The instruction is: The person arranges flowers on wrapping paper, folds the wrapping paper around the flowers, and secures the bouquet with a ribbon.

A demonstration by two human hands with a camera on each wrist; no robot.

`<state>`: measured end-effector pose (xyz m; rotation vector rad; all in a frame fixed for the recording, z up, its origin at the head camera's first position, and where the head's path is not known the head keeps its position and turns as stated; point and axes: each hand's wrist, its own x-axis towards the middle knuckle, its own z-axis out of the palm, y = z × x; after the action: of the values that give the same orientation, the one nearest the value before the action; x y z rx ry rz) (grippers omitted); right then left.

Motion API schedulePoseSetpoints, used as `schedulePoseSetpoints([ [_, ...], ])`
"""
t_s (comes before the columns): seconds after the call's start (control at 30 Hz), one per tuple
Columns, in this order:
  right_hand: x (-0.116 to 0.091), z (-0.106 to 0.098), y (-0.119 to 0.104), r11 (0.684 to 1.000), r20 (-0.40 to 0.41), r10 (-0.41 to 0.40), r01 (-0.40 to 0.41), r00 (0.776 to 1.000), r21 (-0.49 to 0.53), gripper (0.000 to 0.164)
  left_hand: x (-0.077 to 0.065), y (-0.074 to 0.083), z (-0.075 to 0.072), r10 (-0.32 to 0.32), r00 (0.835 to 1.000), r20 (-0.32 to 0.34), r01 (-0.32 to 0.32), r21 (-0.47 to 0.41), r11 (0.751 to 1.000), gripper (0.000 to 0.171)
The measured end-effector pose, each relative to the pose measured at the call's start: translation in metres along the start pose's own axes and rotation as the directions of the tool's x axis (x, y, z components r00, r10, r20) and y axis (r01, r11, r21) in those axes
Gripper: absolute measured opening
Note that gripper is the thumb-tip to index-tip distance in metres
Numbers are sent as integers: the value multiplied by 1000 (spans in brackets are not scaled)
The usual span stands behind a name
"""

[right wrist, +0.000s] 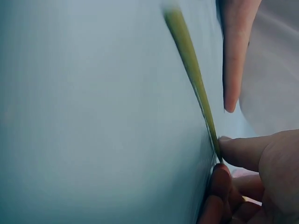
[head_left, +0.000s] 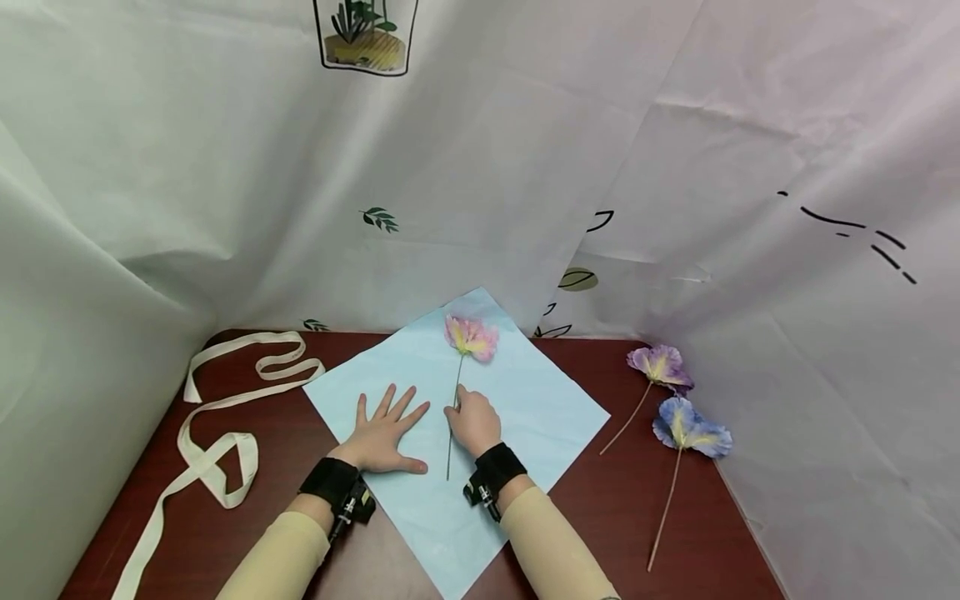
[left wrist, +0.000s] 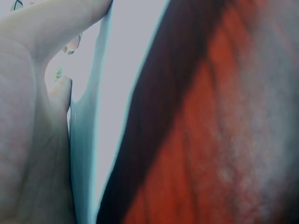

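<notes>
A pink and yellow artificial flower point(head_left: 471, 337) lies on a light blue sheet of paper point(head_left: 540, 408), its bloom toward the far corner and its thin stem toward the near one. My right hand point(head_left: 477, 423) pinches the stem about midway. The right wrist view shows the green stem point(right wrist: 190, 60) running between thumb and curled fingers. My left hand point(head_left: 384, 437) rests flat on the paper's left part with its fingers spread. In the left wrist view, the paper's edge point(left wrist: 114, 140) stands just beyond the palm.
Purple point(head_left: 660, 367) and blue point(head_left: 692, 429) artificial flowers lie on the dark red table point(head_left: 592, 517) at the right. A long cream ribbon point(head_left: 232, 400) winds along the left side. White printed cloth point(head_left: 480, 167) hangs behind and at both sides.
</notes>
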<state>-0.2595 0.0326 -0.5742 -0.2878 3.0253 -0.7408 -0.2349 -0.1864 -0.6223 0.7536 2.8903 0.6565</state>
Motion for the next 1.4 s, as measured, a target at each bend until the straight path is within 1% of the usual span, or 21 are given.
schedulePoseSetpoints([
  [0.3,2,-1,3,999,-2,13,-13,1000,36,50,0,1,-1,-1,1000,3,1,-11,1000,115],
  [0.5,3,0,3,999,6,23,-23,1000,32,49,0,0,1,1,1000,-4,-1,-10,1000,114],
  [0.73,4,-1,0,999,15,37,-37,999,26,49,0,0,0,24,1000,-19,-24,-21,999,117],
  [0.93,5,-1,0,999,12,36,-36,999,41,50,0,1,0,15,1000,-20,-15,-6,1000,115],
  [1.0,6,0,0,998,12,38,-39,999,42,49,-1,1,0,17,1000,-18,-17,-13,1000,114],
  [1.17,6,0,1,998,11,42,-42,999,40,49,-1,2,-3,43,999,-30,-45,-59,997,116],
  [1.3,6,0,1,999,8,40,-40,999,35,49,-1,0,-2,44,998,-38,-46,-47,998,116],
  [1.4,6,1,1,999,9,40,-41,999,36,50,0,-1,1,33,999,-39,-33,-15,999,115],
])
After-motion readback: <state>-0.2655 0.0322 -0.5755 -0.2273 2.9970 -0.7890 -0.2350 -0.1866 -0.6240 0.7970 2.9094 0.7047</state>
